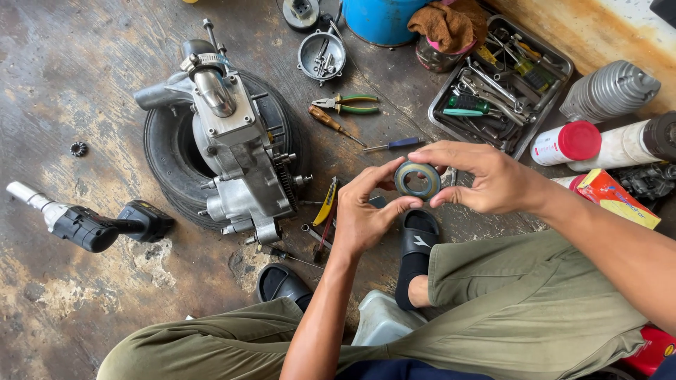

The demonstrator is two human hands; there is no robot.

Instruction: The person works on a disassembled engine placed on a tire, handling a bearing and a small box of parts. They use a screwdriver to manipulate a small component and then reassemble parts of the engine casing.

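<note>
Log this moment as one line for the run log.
left hand: holds ring seal | right hand: holds same seal | engine case: on tyre, untouched | pliers: on floor

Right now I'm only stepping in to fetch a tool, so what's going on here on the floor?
A person seated low over the concrete floor holds a small round ring-shaped part up between the fingertips of both hands, left hand and right hand. In front of them an engine casing lies on a tyre. Pliers, screwdrivers and a cordless impact wrench lie loose around it, and a metal tray of tools sits to the right.
</note>
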